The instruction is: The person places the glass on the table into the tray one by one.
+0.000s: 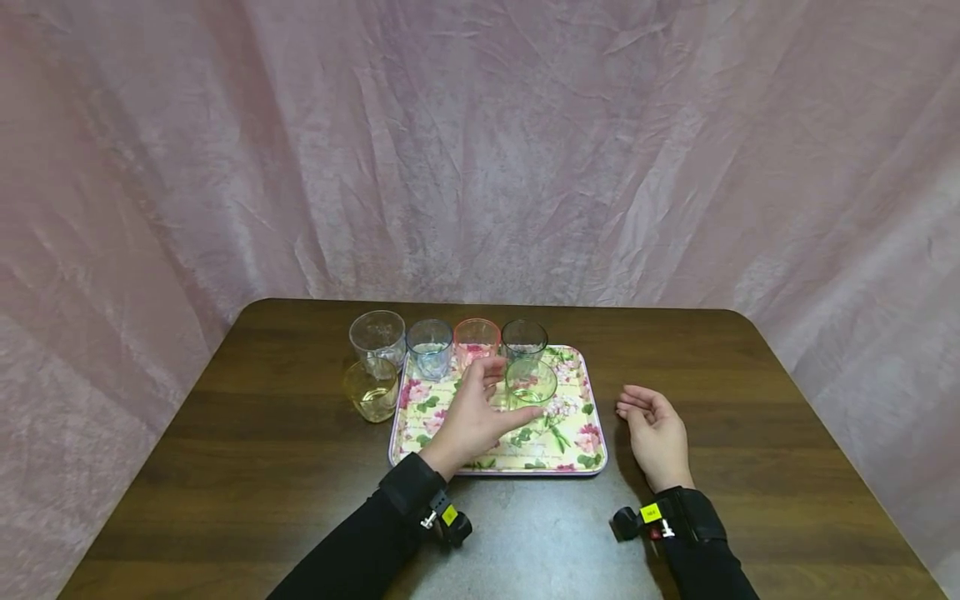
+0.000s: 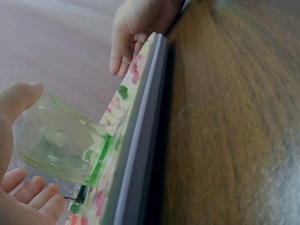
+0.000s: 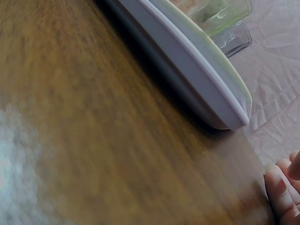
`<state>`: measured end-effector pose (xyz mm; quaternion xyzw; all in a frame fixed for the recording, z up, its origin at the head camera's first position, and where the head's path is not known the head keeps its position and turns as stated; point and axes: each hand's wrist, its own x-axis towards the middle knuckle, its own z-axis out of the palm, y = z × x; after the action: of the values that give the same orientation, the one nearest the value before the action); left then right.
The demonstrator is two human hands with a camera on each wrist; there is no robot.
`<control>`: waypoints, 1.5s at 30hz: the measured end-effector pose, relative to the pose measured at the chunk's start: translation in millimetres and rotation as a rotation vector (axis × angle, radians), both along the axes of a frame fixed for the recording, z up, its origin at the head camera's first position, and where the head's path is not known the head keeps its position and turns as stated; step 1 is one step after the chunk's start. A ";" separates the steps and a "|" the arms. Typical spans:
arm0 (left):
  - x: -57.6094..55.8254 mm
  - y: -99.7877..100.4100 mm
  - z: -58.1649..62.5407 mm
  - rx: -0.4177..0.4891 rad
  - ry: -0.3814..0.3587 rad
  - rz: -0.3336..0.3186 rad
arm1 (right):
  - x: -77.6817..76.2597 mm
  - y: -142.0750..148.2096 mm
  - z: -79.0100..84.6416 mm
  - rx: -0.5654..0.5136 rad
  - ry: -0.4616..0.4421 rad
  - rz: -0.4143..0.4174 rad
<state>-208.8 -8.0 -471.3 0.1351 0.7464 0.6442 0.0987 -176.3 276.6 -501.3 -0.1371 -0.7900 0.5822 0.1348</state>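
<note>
A green-tinted glass (image 1: 531,383) stands upright on a floral tray (image 1: 495,463). My left hand (image 1: 480,412) is at its left, thumb and fingers spread apart on either side of it. In the left wrist view, the thumb (image 2: 21,98) is by the upper part of the green glass (image 2: 61,140), with the other fingers lower down; contact is hard to tell. To the right of the tray, my right hand (image 1: 658,437) holds nothing, its fingers loosely bent.
Along the tray's back stand a blue glass (image 1: 430,352), a red-rimmed glass (image 1: 477,335) and a dark grey glass (image 1: 524,337). Left of the tray are a clear glass (image 1: 377,335) and a yellow glass (image 1: 371,392) on the wooden table (image 1: 285,425). A pink curtain (image 1: 480,167) hangs behind.
</note>
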 end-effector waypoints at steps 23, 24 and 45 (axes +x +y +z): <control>5.7 -28.5 15.9 0.057 0.031 0.042 | 2.6 0.9 -0.4 0.005 -0.046 -0.014; 6.2 -29.9 16.8 0.058 0.033 0.047 | 2.5 0.7 -0.3 0.006 -0.045 -0.014; 12.9 -58.1 43.7 0.046 0.125 0.110 | 1.6 -1.1 2.0 0.022 -0.031 -0.028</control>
<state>-195.9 -66.1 -427.7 0.1363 0.7424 0.6558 0.0134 -174.7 275.5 -499.3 -0.1554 -0.7963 0.5695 0.1321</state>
